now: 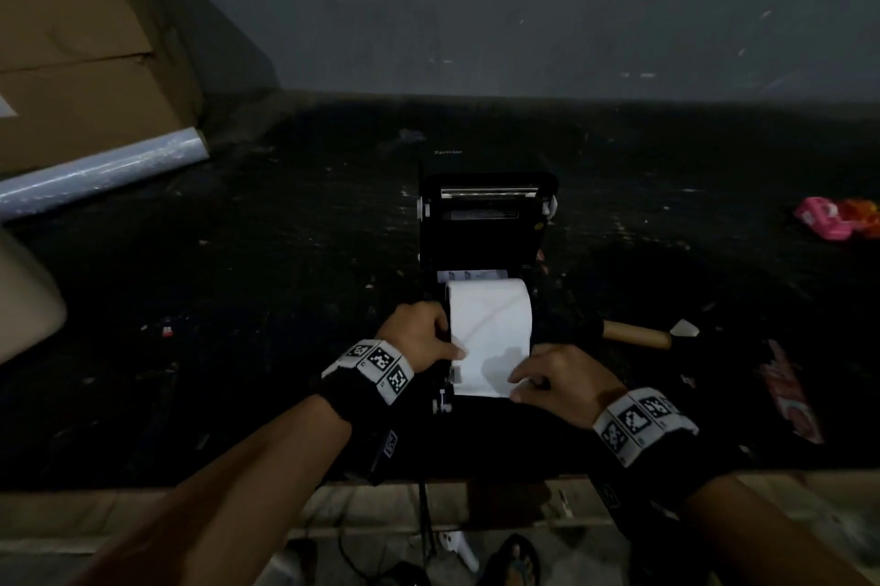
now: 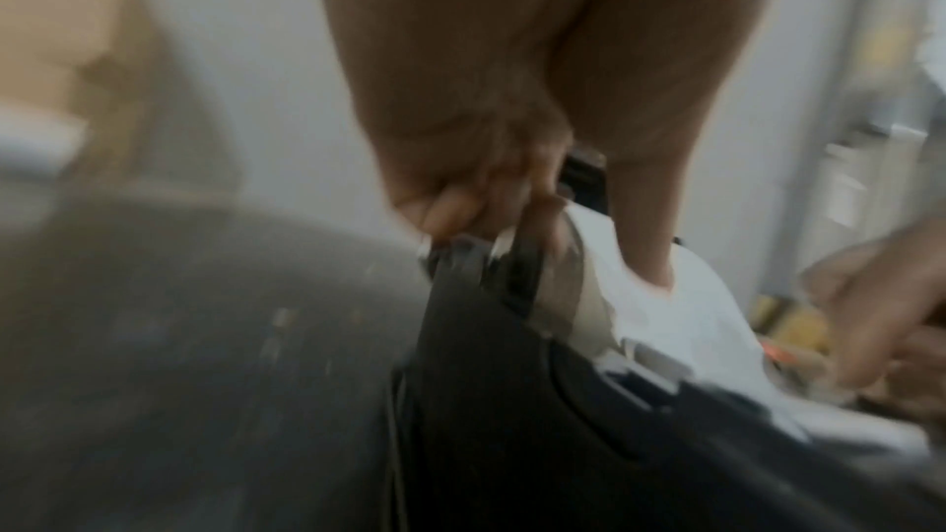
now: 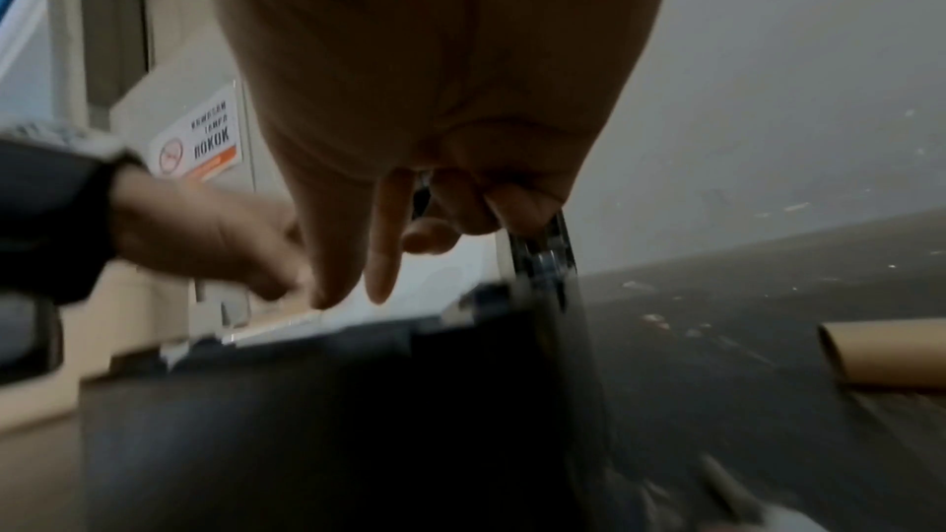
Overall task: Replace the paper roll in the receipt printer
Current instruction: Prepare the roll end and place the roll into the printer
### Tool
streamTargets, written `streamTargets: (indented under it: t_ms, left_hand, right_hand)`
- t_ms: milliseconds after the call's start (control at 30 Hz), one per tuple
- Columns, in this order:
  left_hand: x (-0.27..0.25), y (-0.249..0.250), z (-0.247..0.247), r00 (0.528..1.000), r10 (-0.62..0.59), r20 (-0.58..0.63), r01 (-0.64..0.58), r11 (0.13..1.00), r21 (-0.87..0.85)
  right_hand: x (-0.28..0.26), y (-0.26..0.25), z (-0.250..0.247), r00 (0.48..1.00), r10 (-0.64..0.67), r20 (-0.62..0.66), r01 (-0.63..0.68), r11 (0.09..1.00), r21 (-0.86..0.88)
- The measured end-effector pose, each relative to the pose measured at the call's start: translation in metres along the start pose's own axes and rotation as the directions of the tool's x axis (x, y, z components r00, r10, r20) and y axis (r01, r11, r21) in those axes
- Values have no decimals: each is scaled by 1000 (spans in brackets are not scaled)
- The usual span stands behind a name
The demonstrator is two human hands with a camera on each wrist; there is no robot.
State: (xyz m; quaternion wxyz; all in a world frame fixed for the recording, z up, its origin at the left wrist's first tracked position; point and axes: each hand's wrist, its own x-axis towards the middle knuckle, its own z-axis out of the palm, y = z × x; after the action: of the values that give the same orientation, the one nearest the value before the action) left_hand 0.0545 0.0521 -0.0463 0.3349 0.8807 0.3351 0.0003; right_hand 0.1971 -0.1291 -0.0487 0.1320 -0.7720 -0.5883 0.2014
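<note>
A black receipt printer [image 1: 481, 247] stands mid-table with its lid raised at the back. A white paper roll [image 1: 490, 309] lies in the bay, and its loose end [image 1: 476, 371] is drawn forward over the front edge. My left hand [image 1: 419, 335] curls its fingers [image 2: 450, 213] over the printer's left wall [image 2: 512, 379], with the thumb lying on the paper [image 2: 681, 322]. My right hand [image 1: 557, 376] pinches the loose end at its front right corner, thumb and forefinger [image 3: 384, 257] pointing down onto it. An empty cardboard core [image 1: 638, 334] lies to the right of the printer [image 3: 332, 399].
A large cardboard box [image 1: 81, 52] and a roll of clear film [image 1: 100, 173] lie at the back left. Pink wrappers [image 1: 831, 216] sit far right, and a red-and-white packet [image 1: 790, 390] lies near the front right. The table's front edge [image 1: 190, 485] runs under my forearms. A cable hangs below.
</note>
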Motion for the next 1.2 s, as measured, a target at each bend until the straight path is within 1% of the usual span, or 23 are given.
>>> streamTargets:
  t_ms: [33,67,133,167,233,300,400,500,600,700,800,933,1100,1200]
  left_hand:
    - [-4,3,-1,998,55,-37,-56,998,-4]
    - [-9,6,-1,992,120,-36,-120,993,7]
    - [-17,10,3,974,223,45,-225,972,63]
    - [-20,10,7,965,246,96,-254,964,82]
    - [-23,7,15,953,248,174,-269,956,114]
    - [-26,4,18,944,247,220,-280,951,134]
    - [-30,3,17,929,265,257,-309,940,146]
    - [-33,4,16,905,314,286,-383,895,230]
    - [-33,6,18,895,358,268,-425,867,261]
    - [-35,5,23,889,405,213,-447,869,213]
    - [-39,-4,28,897,414,152,-433,893,124]
    - [-50,-8,31,900,423,100,-430,901,61]
    - [-59,0,25,887,443,129,-456,885,98]
    - [-61,5,17,863,464,197,-484,873,62]
  right_hand:
    - [0,2,3,1000,5,10,-5,1000,7]
    - [-1,3,4,1000,9,19,-9,1000,22]
    - [-2,7,7,1000,-17,15,16,998,53]
    - [-2,8,8,999,-35,8,35,997,67]
    - [-4,6,9,999,-50,-1,50,994,93]
    - [-5,5,11,999,-49,-19,51,994,96]
    - [-8,3,14,998,-42,-46,47,994,94]
    - [-10,1,14,998,-35,-50,40,994,97]
    - [-10,-1,12,997,6,-75,2,995,100]
    - [-13,-3,17,988,49,-143,-35,994,100]
    - [-14,-5,25,984,43,-172,-28,996,89]
    - [-21,-6,29,982,-14,-188,24,998,52]
    - [-33,-10,22,977,-66,-204,78,996,50]
    - [-39,-14,15,982,-85,-167,95,994,56]
